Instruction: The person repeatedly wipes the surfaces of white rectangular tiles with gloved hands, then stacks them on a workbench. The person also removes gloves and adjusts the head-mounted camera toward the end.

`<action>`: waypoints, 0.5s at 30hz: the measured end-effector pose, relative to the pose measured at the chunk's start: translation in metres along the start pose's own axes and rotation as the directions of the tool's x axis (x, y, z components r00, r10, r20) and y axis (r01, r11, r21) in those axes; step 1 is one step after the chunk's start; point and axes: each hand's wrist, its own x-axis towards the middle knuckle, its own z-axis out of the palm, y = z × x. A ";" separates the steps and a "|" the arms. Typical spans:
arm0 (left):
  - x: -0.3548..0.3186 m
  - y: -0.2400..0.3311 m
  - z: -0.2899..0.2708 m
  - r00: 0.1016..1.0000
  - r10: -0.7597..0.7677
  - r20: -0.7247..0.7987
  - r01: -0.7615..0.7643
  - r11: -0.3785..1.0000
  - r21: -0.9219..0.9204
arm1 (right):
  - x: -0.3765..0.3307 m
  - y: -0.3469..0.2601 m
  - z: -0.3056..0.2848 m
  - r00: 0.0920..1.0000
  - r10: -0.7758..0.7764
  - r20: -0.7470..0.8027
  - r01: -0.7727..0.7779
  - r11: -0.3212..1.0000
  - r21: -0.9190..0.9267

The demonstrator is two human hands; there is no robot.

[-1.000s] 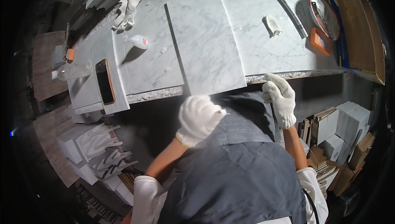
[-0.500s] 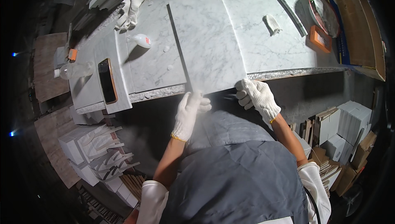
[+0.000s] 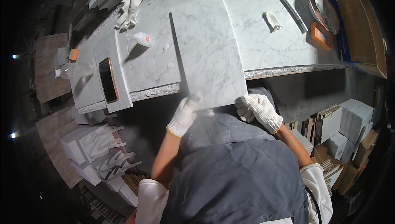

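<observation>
A: The near edge of the rectangular white marble slab (image 3: 207,55) overhangs the desk (image 3: 263,43); the white-gloved left hand (image 3: 184,115) is blurred, its fingers seemingly closed on the slab's near left corner; the white-gloved right hand (image 3: 259,109) has its fingers curled at the near right corner, though the grip underneath is hidden.

B: The clear plastic bottle (image 3: 76,70) lies on its side, contents unreadable; the desk is grey-veined marble with a rough front edge; stacked pale tiles (image 3: 98,150) crowd the dim floor.
</observation>
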 end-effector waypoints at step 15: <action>-0.060 0.014 0.068 0.598 0.681 -0.423 -0.298 0.679 0.671 | 0.029 -0.012 0.024 0.885 -0.247 0.394 0.225 0.969 0.101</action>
